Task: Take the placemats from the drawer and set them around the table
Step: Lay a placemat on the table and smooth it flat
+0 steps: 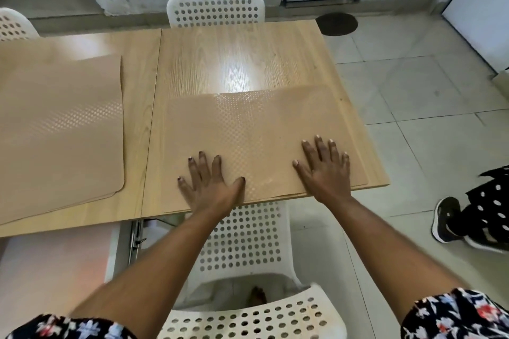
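Observation:
A tan textured placemat lies flat on the right half of the light wooden table, along its near edge. My left hand rests palm down on the mat's near left part, fingers spread. My right hand lies flat on its near right part, fingers spread. Neither hand grips anything. A stack of tan placemats lies on the table's left half, its layered edges showing at the near corner. Below the table's near edge, left of my arms, an open drawer shows, with its metal rail.
A white perforated chair stands between me and the table, its backrest nearest me. Another white chair is at the far side, a third at far left. Another person's shoe and dotted clothing are on the tiled floor to the right.

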